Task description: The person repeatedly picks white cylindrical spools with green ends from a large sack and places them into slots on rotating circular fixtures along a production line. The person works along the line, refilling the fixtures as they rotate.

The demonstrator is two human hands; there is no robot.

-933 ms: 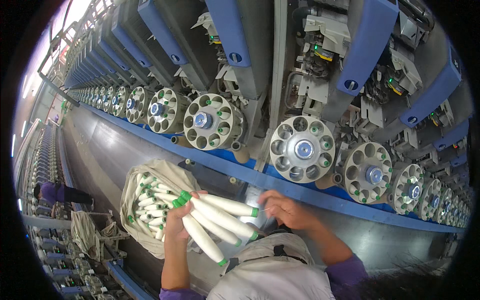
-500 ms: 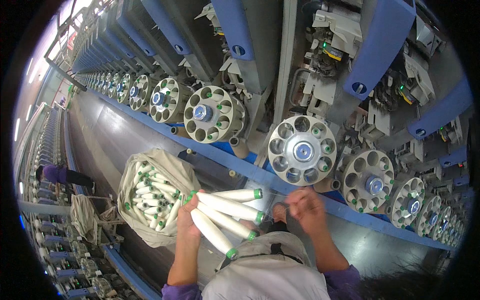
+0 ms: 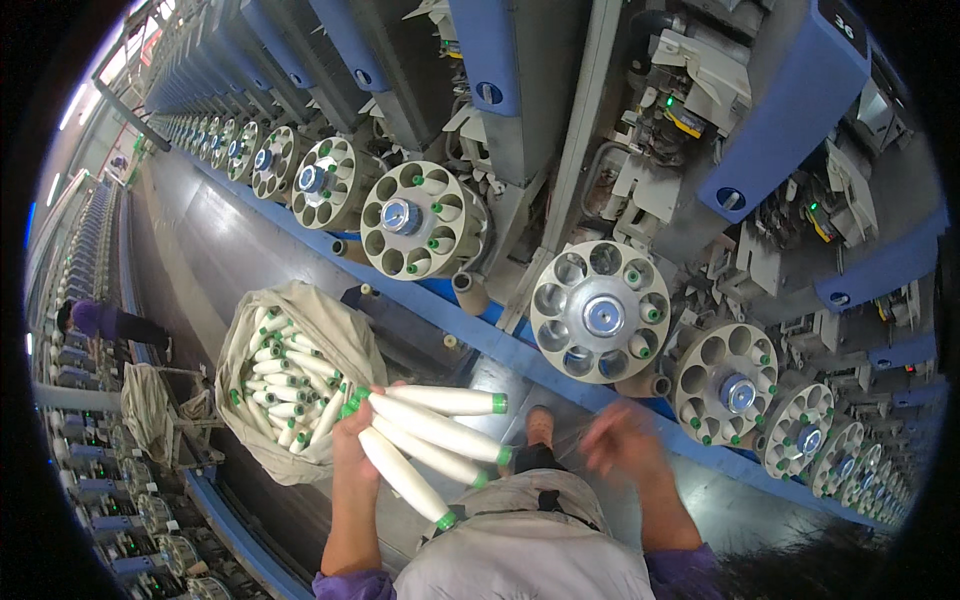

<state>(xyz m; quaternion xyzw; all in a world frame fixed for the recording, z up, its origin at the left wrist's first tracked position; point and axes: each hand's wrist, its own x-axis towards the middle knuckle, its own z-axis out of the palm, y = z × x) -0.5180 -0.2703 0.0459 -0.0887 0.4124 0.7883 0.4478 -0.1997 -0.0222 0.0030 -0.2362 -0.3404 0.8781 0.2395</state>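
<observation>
- White yarn bobbins with green tips, four of them, fan out from the left hand, which is closed around their near ends; their far ends point toward three and four o'clock.
- At nine o'clock from that hand, touching it, sits an open cloth sack packed with more bobbins.
- Blurred, the right hand hangs at three o'clock of the bobbins, just below the blue machine rail; I cannot tell whether it grips anything.
- Directly at twelve o'clock above the right hand, a round grey magazine wheel shows several pockets.
- Far off at nine o'clock, another person in purple bends over.
</observation>
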